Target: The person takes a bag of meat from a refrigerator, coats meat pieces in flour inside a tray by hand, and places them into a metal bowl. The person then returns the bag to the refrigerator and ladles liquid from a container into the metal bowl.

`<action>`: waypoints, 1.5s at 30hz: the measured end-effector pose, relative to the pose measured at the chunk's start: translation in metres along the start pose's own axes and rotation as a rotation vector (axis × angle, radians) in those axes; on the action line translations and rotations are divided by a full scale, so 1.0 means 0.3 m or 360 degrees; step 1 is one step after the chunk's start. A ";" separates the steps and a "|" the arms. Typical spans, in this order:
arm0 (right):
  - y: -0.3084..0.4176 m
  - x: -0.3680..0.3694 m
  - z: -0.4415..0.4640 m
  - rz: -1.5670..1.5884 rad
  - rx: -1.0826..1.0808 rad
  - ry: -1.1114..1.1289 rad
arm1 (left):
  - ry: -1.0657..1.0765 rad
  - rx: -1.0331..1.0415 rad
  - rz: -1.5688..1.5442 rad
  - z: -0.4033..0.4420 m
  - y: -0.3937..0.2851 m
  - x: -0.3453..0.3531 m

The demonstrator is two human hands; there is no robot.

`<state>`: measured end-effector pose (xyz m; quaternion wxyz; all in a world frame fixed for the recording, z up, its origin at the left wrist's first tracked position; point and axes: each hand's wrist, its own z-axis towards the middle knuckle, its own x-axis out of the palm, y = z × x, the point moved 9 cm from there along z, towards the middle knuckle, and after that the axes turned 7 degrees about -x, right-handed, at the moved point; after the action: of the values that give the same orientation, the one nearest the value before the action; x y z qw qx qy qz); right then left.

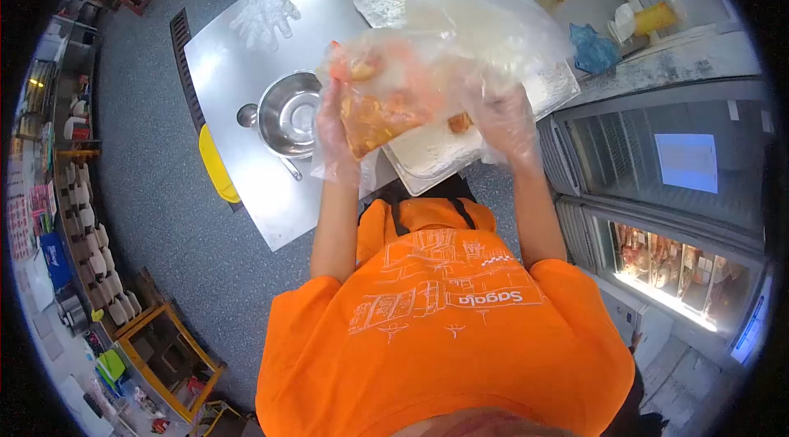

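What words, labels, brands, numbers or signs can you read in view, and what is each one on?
"Sagala", most likely: white print on the orange shirt.
Too small or blurred to read: any print on the pale sheet at right, or on the blue item at far left.
No numbers are readable.

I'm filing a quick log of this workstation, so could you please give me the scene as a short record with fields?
Left hand: gloved in clear plastic, holding the clear plastic bag
Right hand: gloved, at the plastic on the other side; exact grip unclear
Seen through plastic: orange-brown food, kind uncertain
Below the hands: pale tray
Work surface: metal table
Left of the bag: metal bowl
Farther up the table: loose clear glove
Clothing: orange shirt
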<state>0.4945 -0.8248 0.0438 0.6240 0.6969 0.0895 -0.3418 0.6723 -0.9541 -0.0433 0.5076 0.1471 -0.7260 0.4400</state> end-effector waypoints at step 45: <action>-0.097 -0.025 -0.036 0.0690 -0.0330 0.0038 | -0.0040 -0.0171 -0.0610 -0.138 0.073 -0.166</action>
<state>0.4768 -0.8065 0.0244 0.7500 0.6360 -0.0201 -0.1805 0.7050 -0.9206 -0.0931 0.5802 0.2609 -0.7133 0.2942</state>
